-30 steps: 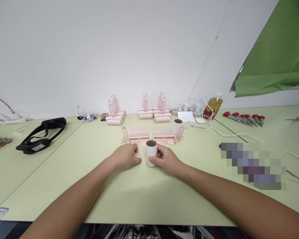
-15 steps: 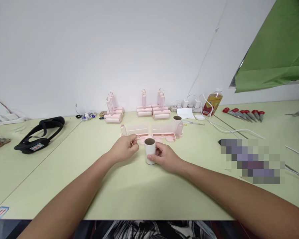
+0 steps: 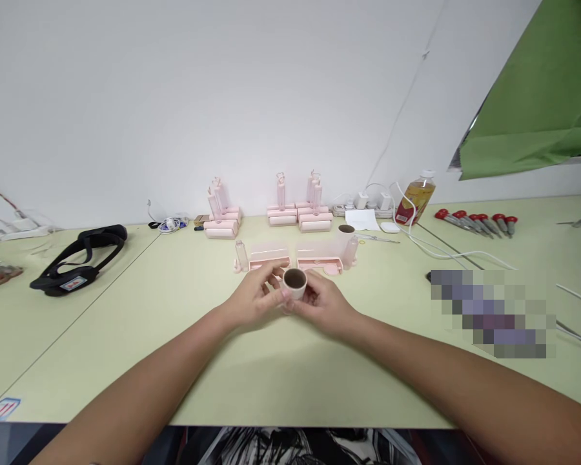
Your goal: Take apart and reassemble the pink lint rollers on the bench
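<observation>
Head view, only one. Landmark: right case (image 3: 314, 264), pink, its pale see-through cover raised at the back.

Roll (image 3: 296, 292) is just in front of the right case, toward its left end, between both hands. White smooth wall, thin pale rim, hollow, dark brown inside. Mouth faces up and toward the camera.

Right hand (image 3: 332, 307): in front of the right case, gripping the roll from its right side. Thumb across the front, fingers bent round the far side; fingertips hidden.

Left hand (image 3: 254, 297): left of and nearer than the right case, cupped at the roll's left side. Fingers bent and a bit apart, thumb reaching the roll's lower front. Can't tell if it presses on the roll or pinches something; blurred there.

Hidden: most of the roll's lower wall and its base, so can't tell if it touches the table (image 3: 319, 381). Pale pinkish smear by the thumbs, can't make out.

Left case (image 3: 259, 264) sits beside the right case, its front partly covered by left fingers. Pink disc (image 3: 330, 269) at the right case's front edge. Second roll (image 3: 347, 229) stands behind the right case's right end, lower part blocked by the cover and a handle (image 3: 350, 252).

Well right of the right case: a pixelated patch (image 3: 489, 316), contents unreadable. Green sheet (image 3: 537, 110) above that, cut off by the frame. Both forearms also cut off.
</observation>
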Motion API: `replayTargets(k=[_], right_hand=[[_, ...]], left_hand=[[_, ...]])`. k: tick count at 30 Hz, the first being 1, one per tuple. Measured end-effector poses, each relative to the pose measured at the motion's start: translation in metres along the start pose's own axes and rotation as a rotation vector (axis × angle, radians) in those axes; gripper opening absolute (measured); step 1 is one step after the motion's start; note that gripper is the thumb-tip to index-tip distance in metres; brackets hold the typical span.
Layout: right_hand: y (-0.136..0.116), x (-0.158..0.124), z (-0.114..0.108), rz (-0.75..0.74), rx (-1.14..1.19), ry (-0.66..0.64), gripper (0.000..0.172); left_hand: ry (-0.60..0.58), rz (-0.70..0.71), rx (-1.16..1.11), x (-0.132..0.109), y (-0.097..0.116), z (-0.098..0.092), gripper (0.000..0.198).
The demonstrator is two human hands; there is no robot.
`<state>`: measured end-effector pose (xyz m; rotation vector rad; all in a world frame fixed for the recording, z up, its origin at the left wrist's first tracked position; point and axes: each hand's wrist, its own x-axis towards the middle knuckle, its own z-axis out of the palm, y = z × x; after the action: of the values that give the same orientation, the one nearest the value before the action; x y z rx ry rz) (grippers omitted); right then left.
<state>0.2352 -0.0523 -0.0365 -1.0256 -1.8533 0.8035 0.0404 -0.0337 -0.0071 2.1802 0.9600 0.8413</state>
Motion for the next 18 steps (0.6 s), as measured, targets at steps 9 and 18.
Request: replayTargets(k=[9,18], right_hand=[[0.001,-0.004,0.002,-0.117,-0.423,-0.229,0.033],[0.001,0.002,0.002,-0.035,-0.429,-0.136,0.007]], left_hand=[[0.343,-0.019,0.083,-0.001,0.002,-0.004,0.03],[0.285,-0.031,0.11,-0.001,-0.004,-0.002,0.03]])
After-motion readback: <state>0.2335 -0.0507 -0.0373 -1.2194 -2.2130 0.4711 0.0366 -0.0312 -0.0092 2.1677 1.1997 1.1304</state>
